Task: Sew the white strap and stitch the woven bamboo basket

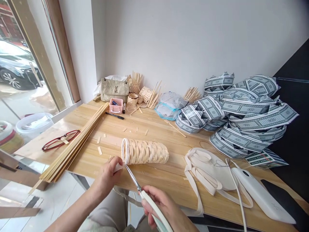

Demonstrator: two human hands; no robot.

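Note:
A woven cylindrical basket (147,151) lies on its side near the table's front edge, its mouth to the left and bound with a white fabric band (125,149). My left hand (111,172) is closed beside that mouth, pinching a short pale end of tape (118,167). Scissors (134,178) with pale handles are in my right hand (158,204), the fingers wrapped round them. Their blade tips point up and left to the tape at the basket's lower rim. Whether the blades touch the tape I cannot tell.
Long wooden strips (82,138) and red glasses (60,140) lie left. Loose cream tape (207,170), a cable (238,193) and a white device (263,195) lie right. Patterned grey bands (251,106) are piled behind. A bag (114,90) and small baskets (132,97) stand at the back.

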